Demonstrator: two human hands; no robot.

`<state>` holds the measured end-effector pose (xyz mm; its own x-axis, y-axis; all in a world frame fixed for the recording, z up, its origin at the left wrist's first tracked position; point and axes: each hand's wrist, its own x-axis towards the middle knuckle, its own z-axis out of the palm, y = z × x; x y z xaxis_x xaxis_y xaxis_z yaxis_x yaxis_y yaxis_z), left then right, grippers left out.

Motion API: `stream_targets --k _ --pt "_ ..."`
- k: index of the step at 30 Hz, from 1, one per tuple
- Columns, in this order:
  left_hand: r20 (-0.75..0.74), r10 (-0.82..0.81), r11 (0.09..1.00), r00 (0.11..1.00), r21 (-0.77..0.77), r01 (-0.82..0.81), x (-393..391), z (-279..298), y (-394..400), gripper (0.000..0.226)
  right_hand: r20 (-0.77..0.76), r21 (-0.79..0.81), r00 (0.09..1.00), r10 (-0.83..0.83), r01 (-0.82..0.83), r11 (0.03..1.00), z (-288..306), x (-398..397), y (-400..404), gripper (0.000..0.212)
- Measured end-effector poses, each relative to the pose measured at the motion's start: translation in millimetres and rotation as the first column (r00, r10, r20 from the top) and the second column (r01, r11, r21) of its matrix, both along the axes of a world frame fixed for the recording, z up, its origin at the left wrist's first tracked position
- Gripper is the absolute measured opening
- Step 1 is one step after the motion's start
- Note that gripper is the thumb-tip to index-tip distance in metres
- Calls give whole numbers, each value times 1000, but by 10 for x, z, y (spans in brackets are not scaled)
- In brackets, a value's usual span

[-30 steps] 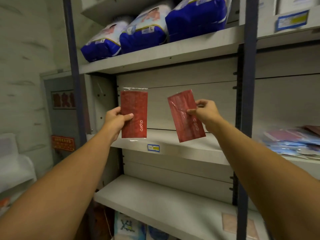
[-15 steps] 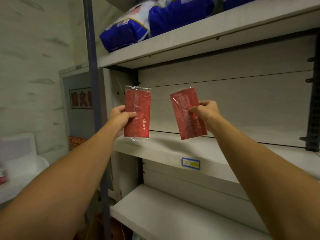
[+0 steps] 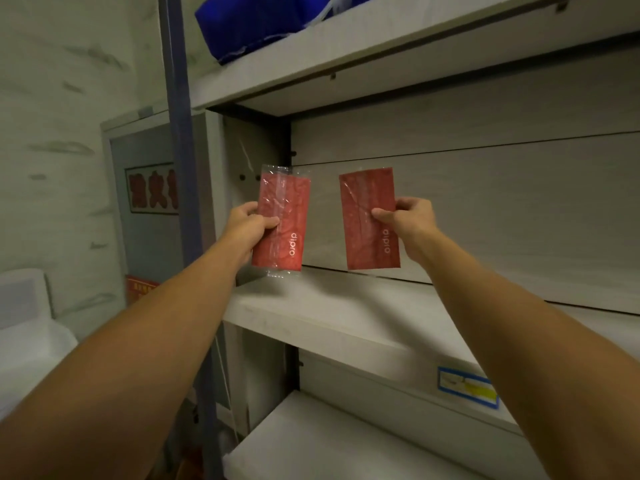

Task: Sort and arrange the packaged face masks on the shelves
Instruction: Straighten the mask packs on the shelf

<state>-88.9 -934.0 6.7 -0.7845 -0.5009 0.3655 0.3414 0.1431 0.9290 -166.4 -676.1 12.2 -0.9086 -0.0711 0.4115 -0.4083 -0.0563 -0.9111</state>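
Two red packaged face masks in clear wrappers are held upright just above the middle shelf (image 3: 346,323). My left hand (image 3: 247,226) grips the left mask pack (image 3: 287,209) at its left edge, thumb across the front. My right hand (image 3: 412,216) pinches the right mask pack (image 3: 363,202) at its right edge. Both packs stand close to the shelf's grey back panel, side by side with a gap between them. Neither pack touches the shelf board.
A blue bag (image 3: 256,26) lies on the top shelf (image 3: 398,46). A blue upright post (image 3: 180,168) runs down the left of the unit. A price label (image 3: 467,386) is on the middle shelf's front edge. A lower shelf (image 3: 346,445) sits below. A white appliance (image 3: 27,323) stands at left.
The view has come closer and shifted left. Both hands carried the packs deeper into the shelf bay, and the right pack turned from tilted to nearly upright.
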Motion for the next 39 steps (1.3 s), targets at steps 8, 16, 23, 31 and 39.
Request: stream_targets --k 8,16,23,31,39 --pt "136 -89 994 987 -57 97 -636 -95 -643 28 -26 -19 995 -91 91 996 -25 -275 -519 27" --pt "319 -179 959 931 -157 238 -1165 -286 -1067 22 -15 -71 979 -205 203 977 -50 -428 -1011 22" --pt "501 41 783 865 -553 283 -1574 -653 -1243 27 13 -51 967 -256 256 965 -168 -634 -1279 16" --pt "560 222 622 798 -712 327 -1655 -737 -1223 46 6 -3 963 -271 271 963 -208 -802 -1236 14" --pt "572 317 551 757 -761 344 -1824 -720 -1290 64 2 37 960 -281 280 959 -190 -910 -1131 17"
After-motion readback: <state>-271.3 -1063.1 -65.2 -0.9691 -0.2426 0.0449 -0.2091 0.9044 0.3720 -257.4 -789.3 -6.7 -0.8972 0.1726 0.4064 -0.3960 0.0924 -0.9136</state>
